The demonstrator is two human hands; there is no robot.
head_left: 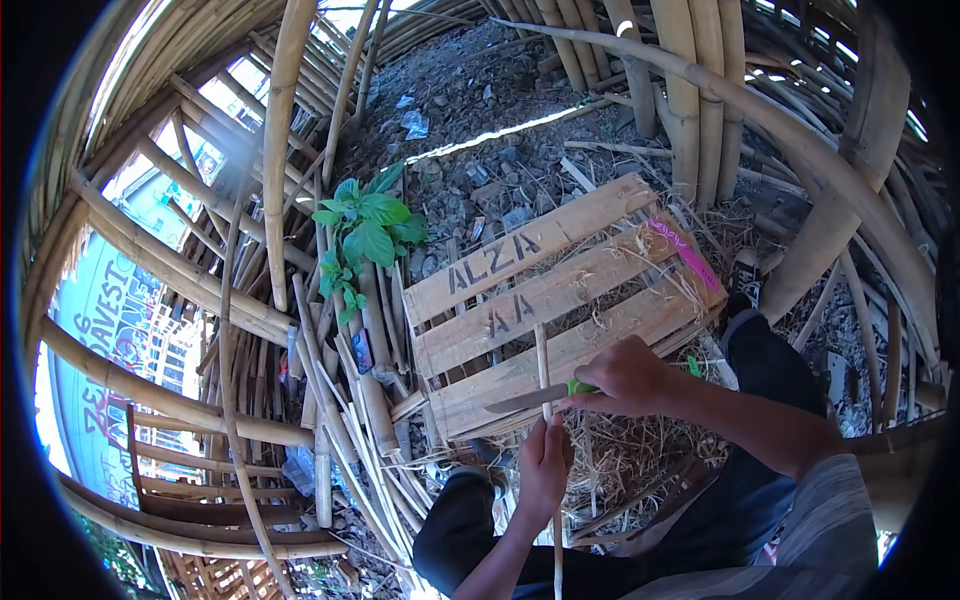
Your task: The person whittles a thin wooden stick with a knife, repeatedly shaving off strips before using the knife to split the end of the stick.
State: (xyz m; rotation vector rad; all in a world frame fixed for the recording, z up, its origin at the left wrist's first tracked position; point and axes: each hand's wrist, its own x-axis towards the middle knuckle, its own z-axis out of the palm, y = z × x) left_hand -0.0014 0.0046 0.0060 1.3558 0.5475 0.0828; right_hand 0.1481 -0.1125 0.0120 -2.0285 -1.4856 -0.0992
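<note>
My right hand (632, 380) is closed round the green handle of a knife (522, 401), its blade pointing left. The blade lies across a thin bamboo stick (543, 352), touching or nearly touching it. Just below the blade, my left hand (545, 462) is wrapped round the same stick, which runs from the crate down past my lap. Under the stick's upper end sits a slatted wooden crate (530, 258) with dark stencilled letters on its slats. Dry shavings (600, 455) lie on the crate and around my hands.
A leafy green plant (368, 228) grows left of the crate. Long split bamboo strips (350, 440) lie at my left. Bamboo poles (280, 150) form the walls, and a curved pole (740, 95) crosses at right. Rubble (470, 130) covers the ground behind.
</note>
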